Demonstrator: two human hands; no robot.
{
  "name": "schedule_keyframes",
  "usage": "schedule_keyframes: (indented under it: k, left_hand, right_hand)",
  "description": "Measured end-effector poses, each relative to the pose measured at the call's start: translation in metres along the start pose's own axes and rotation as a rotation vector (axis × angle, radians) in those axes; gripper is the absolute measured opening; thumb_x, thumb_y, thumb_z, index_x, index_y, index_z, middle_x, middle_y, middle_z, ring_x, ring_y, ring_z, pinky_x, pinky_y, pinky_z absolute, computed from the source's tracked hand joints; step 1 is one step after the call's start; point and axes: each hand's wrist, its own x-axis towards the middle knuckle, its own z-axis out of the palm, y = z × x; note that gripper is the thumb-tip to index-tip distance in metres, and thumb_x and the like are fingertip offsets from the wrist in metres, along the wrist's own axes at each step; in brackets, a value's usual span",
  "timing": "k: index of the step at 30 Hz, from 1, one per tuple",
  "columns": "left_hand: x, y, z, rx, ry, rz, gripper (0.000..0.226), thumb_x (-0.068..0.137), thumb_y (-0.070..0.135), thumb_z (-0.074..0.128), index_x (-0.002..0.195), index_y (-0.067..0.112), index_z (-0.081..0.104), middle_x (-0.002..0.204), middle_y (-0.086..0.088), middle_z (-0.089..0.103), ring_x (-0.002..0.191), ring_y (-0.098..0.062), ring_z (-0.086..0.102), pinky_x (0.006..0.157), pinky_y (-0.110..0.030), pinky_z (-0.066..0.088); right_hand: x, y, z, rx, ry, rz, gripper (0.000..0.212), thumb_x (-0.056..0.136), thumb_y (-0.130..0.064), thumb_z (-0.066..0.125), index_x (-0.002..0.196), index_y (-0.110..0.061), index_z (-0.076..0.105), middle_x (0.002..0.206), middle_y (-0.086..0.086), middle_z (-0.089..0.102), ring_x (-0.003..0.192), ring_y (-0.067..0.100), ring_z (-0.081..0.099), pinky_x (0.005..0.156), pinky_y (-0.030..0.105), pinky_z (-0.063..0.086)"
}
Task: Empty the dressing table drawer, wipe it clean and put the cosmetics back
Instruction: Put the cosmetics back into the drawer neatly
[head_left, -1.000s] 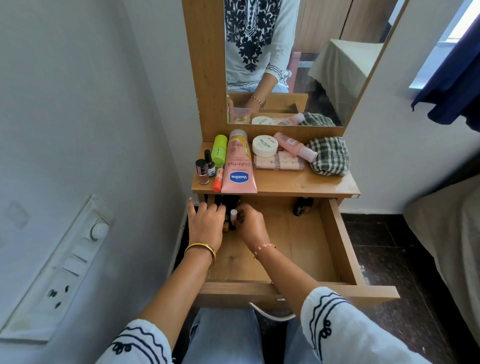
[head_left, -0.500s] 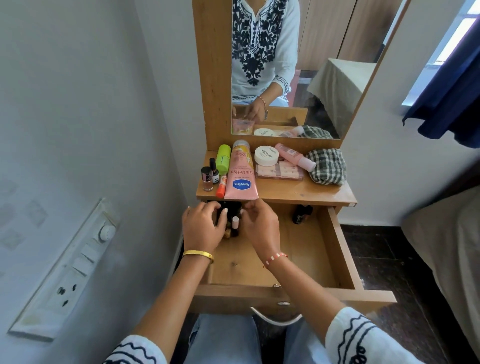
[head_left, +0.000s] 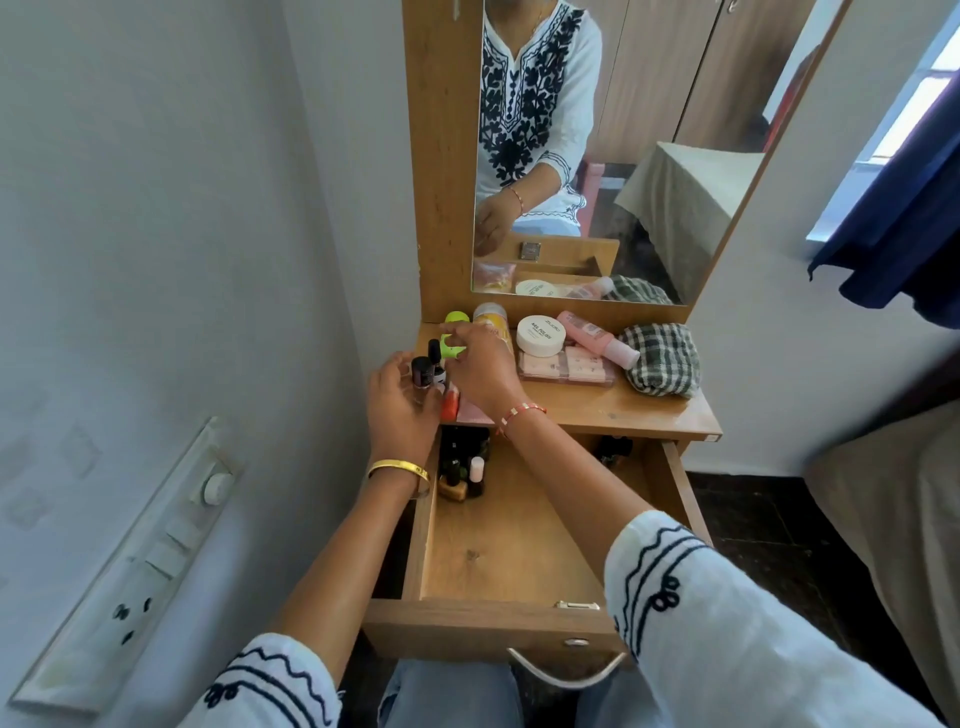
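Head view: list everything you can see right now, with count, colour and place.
Wooden drawer: one, pulled open.
Small bottles: a cluster, dark and tan, drawer's back left corner.
Dark bottle: one, drawer's back right.
White round jar: one, tabletop centre.
Pink tube: one, lying right of the jar.
Checked cloth: one, green and white, tabletop right.
Mirror: one, above the tabletop.
Left hand: over the tabletop's left edge.
Right hand: pinching a green piece.
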Motion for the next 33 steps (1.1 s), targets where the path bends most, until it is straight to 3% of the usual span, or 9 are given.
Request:
schedule_keyframes:
  k: [2, 4, 10, 13, 17, 19, 22, 29, 33]
  left_hand:
    - [0.005, -0.005, 0.003, 0.002, -0.017, -0.021, 0.045, 0.081, 0.011, 0.066, 0.123, 0.011, 0.049, 0.125, -0.011, 0.053, 0.11, -0.023, 0.057, 0.095, -0.036, 0.05]
    - [0.008, -0.007, 0.004, 0.008, -0.015, -0.052, 0.044, 0.083, 0.008, 0.064, 0.124, 0.011, 0.049, 0.125, -0.012, 0.054, 0.109, -0.023, 0.058, 0.093, -0.029, 0.049]
    - [0.015, -0.011, 0.008, 0.038, -0.005, -0.093, 0.037, 0.087, 0.011, 0.06, 0.123, 0.008, 0.053, 0.121, -0.012, 0.06, 0.111, -0.026, 0.058, 0.094, -0.037, 0.049]
    - [0.014, -0.011, 0.005, -0.011, 0.014, -0.121, 0.032, 0.088, 0.009, 0.057, 0.12, 0.007, 0.055, 0.117, -0.012, 0.062, 0.109, -0.026, 0.058, 0.091, -0.033, 0.045]
    - [0.007, -0.003, -0.004, -0.226, 0.069, -0.187, 0.034, 0.089, 0.005, 0.054, 0.123, 0.007, 0.052, 0.111, -0.01, 0.062, 0.099, -0.021, 0.059, 0.092, -0.034, 0.048]
    - [0.0, 0.003, -0.008, -0.318, 0.082, -0.214, 0.035, 0.089, 0.003, 0.053, 0.124, 0.008, 0.05, 0.107, -0.006, 0.06, 0.094, -0.015, 0.058, 0.089, -0.028, 0.047]
    - [-0.013, 0.011, -0.007, -0.501, 0.013, -0.298, 0.033, 0.091, -0.002, 0.047, 0.122, 0.009, 0.05, 0.105, -0.007, 0.058, 0.092, -0.015, 0.058, 0.089, -0.032, 0.05]
    - [-0.037, 0.025, -0.005, -0.959, -0.148, -0.576, 0.028, 0.097, -0.001, 0.03, 0.115, 0.004, 0.05, 0.09, -0.011, 0.06, 0.064, -0.015, 0.067, 0.058, -0.024, 0.056]
    - [-0.042, 0.022, -0.008, -0.995, -0.201, -0.625, 0.026, 0.097, 0.002, 0.03, 0.113, 0.005, 0.05, 0.088, -0.012, 0.061, 0.058, -0.013, 0.067, 0.06, -0.025, 0.057]
  right_hand:
    - [0.003, -0.002, 0.001, -0.033, -0.028, 0.022, 0.045, 0.087, -0.007, 0.054, 0.129, -0.022, 0.052, 0.118, -0.004, 0.059, 0.109, 0.021, 0.058, 0.089, 0.029, 0.049]
    - [0.004, -0.005, -0.001, 0.021, -0.074, 0.033, 0.043, 0.09, -0.003, 0.052, 0.131, -0.015, 0.051, 0.12, 0.001, 0.058, 0.111, 0.021, 0.056, 0.083, 0.022, 0.045]
    - [0.01, -0.004, 0.003, 0.117, -0.064, 0.026, 0.025, 0.09, -0.004, 0.055, 0.114, -0.009, 0.06, 0.112, 0.008, 0.064, 0.103, 0.02, 0.059, 0.08, 0.023, 0.046]
    - [0.009, 0.003, 0.003, 0.246, -0.001, 0.052, 0.02, 0.09, -0.002, 0.054, 0.108, -0.009, 0.062, 0.108, 0.008, 0.066, 0.099, 0.018, 0.061, 0.081, 0.024, 0.049]
    - [-0.002, 0.014, -0.011, 0.656, 0.071, 0.144, 0.019, 0.09, 0.001, 0.054, 0.104, -0.009, 0.062, 0.106, 0.009, 0.067, 0.098, 0.018, 0.063, 0.089, 0.034, 0.053]
    - [-0.01, 0.022, -0.02, 0.923, 0.034, 0.215, 0.018, 0.091, 0.002, 0.051, 0.099, -0.011, 0.061, 0.1, 0.007, 0.066, 0.09, 0.015, 0.065, 0.083, 0.033, 0.055]
    - [-0.024, 0.034, -0.029, 1.16, -0.031, 0.284, 0.016, 0.093, 0.001, 0.048, 0.102, -0.009, 0.057, 0.094, 0.008, 0.065, 0.079, 0.016, 0.063, 0.074, 0.03, 0.056]
    - [-0.049, 0.05, -0.035, 1.361, -0.117, 0.414, 0.02, 0.095, -0.004, 0.046, 0.113, -0.003, 0.053, 0.098, 0.016, 0.062, 0.081, 0.021, 0.061, 0.07, 0.029, 0.054]
    - [-0.059, 0.054, -0.036, 1.338, -0.121, 0.426, 0.022, 0.094, -0.005, 0.047, 0.115, -0.002, 0.052, 0.093, 0.014, 0.063, 0.078, 0.019, 0.061, 0.07, 0.029, 0.054]
